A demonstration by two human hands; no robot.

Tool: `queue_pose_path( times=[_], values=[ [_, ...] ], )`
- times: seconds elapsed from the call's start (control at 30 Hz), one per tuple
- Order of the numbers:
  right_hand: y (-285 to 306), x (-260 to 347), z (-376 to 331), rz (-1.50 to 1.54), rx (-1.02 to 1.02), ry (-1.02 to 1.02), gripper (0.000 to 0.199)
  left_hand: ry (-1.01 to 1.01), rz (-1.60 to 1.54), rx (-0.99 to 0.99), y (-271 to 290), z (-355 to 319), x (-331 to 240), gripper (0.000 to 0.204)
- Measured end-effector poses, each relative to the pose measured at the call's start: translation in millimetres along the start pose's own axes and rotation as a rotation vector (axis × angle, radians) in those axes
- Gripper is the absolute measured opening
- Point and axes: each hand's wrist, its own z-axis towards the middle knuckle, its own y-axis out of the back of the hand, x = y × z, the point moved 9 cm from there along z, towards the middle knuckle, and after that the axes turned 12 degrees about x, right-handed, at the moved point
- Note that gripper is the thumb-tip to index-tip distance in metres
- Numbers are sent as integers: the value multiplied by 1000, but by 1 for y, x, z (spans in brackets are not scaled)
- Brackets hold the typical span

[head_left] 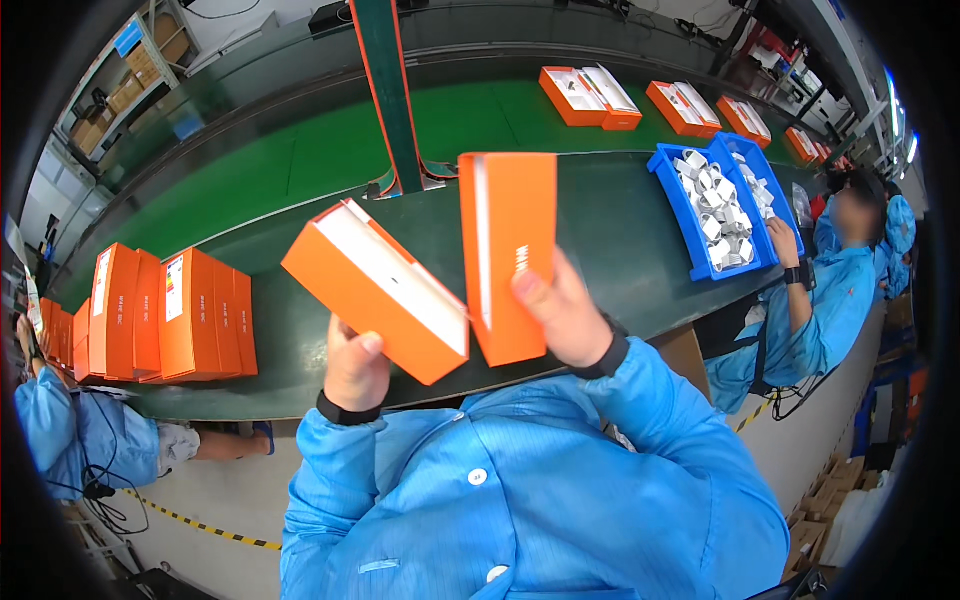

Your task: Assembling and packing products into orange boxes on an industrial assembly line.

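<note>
hands (568, 318) hold orange boxes (515, 230); green post (388, 90) beyond, blue bins (730, 271) at right.

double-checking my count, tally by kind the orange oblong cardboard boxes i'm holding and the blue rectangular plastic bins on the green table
Orange oblong cardboard boxes held: 2
Blue rectangular plastic bins: 2
Total: 4

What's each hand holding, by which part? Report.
Left hand: oblong orange box piece with white top, by its near side. Right hand: oblong orange box piece with white strip, by its right edge.
</note>
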Motion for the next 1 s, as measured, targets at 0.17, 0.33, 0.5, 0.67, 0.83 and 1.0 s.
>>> queue_pose_path(
  times=[0.17, 0.33, 0.5, 0.67, 0.83, 1.0],
  values=[
    [59, 3, 3, -508, -217, 59, 97, -19, -297, -3, 35, -7, 10, 76],
    [64, -17, 21, -1530, -150, -326, 102, -95, -468, -38, 32, -9, 22, 70],
    [50, -19, 19, -1653, -148, -99, 88, -34, -349, -148, 26, -16, 34, 73],
    [-42, 11, 14, -1125, 173, 200, 66, 57, -172, -111, -6, -29, 41, 87],
    [-64, -3, 12, -988, 287, 163, 65, 52, -31, 18, -30, -29, 33, 95],
    [-66, 4, 6, -923, 336, 115, 78, 88, -51, -17, -41, -27, 28, 102]
  ],
)
